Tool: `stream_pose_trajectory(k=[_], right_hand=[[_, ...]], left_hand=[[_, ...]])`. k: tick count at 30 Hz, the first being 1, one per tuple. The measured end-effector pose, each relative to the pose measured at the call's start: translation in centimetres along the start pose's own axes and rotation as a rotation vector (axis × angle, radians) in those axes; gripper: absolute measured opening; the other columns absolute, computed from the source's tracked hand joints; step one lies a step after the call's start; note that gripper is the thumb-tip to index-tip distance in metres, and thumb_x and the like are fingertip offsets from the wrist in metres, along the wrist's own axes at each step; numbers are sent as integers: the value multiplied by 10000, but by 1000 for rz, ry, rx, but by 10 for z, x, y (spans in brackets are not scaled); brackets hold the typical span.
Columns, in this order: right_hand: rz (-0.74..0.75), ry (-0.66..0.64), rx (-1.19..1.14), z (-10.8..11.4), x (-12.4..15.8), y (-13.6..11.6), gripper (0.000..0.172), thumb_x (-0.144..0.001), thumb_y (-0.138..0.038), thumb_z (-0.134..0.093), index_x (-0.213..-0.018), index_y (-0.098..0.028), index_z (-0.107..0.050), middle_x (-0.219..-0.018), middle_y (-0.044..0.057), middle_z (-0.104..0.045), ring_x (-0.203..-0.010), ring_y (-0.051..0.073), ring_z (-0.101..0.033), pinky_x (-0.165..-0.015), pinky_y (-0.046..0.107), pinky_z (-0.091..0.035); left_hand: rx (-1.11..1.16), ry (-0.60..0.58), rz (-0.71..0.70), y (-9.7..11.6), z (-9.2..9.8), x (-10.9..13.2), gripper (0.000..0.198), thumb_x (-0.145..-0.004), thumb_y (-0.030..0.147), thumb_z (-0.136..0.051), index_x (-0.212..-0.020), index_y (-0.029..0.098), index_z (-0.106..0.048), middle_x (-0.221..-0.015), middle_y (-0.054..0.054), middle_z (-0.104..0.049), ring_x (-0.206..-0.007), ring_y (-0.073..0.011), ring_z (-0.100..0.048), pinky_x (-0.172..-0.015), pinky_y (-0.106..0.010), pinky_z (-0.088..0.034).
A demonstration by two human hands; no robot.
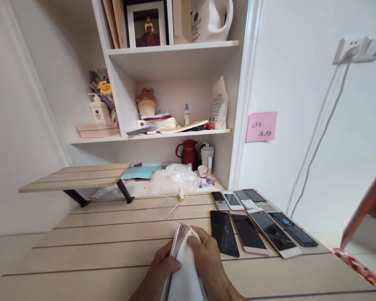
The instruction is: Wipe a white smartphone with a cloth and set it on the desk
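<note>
My left hand (163, 267) and my right hand (207, 261) both grip a silver smartphone (177, 239), held upright and tilted over the wooden table (97, 255). A white cloth (183, 271) is wrapped around its lower part, hiding most of it, and my right hand presses the cloth against the phone. To the right, a black-screened phone (224, 233) lies nearest my right hand, beside several other smartphones (274, 232). Behind them lies a row of several smaller phones, including a keypad phone (219, 200). A small dropper bottle (181, 193) stands farther up the table.
A pink strip (171, 211) lies on the table. Beyond stand a low wooden riser (75, 177), a crumpled plastic bag (172, 179), a red thermos (188, 154) and white shelves (169, 136) holding bottles and a framed picture. A wall socket (355, 50) trails cables at right.
</note>
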State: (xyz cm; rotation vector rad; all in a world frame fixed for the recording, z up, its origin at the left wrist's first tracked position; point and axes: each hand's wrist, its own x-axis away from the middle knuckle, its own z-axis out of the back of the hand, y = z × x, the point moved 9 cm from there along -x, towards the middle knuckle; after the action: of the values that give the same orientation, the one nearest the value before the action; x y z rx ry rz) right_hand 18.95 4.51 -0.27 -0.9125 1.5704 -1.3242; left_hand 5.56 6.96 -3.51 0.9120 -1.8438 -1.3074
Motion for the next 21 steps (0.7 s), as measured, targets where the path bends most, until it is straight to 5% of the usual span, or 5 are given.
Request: stream_pose_trajectory(k=[4,7,14,18,21], right_hand=[[-157,-94,-136,-6,3,2,321,-812,-362,-545,-907,-107,-716,-554,-26,-565,-447,128,-482,-416,210,-377],[-130,-64,-163,1,3,-8,386,-806,-400,-609,-1041,-111,-712,-618,-15,-623,-500,144,-522,-459,222,-413],[408,49,278,5,15,-36,334,-884,-285,-530,-1133,-158,-712,-1072,105,-748,-1000,267,-695,-900,362,-538],[720,82,419,-4,32,-46,375,-950,-201,-472,-1296,-173,-614,-997,94,-734,-853,223,-705,-765,337,-572],[827,76,486,-8,38,-53,401,-984,-179,-446,-1372,-184,-548,-896,72,-705,-757,215,-683,-674,327,-565]], left_hand=[[27,-30,2,-1,-6,2,498,-531,171,-701,-1021,132,-780,-712,-9,-724,-660,-201,-596,-612,-263,-431],[87,-64,-28,2,-13,4,448,-546,189,-723,-987,144,-792,-676,-3,-718,-664,-213,-605,-627,-268,-443],[202,-54,-19,0,-17,1,318,-508,47,-705,-800,131,-799,-670,-3,-723,-748,-249,-623,-679,-272,-437],[288,-60,17,-4,-27,8,235,-666,263,-763,-860,131,-771,-713,-50,-740,-806,-298,-680,-801,-338,-492],[464,-64,177,-18,-37,15,345,-789,430,-699,-890,103,-742,-741,-86,-746,-793,-297,-708,-843,-369,-513]])
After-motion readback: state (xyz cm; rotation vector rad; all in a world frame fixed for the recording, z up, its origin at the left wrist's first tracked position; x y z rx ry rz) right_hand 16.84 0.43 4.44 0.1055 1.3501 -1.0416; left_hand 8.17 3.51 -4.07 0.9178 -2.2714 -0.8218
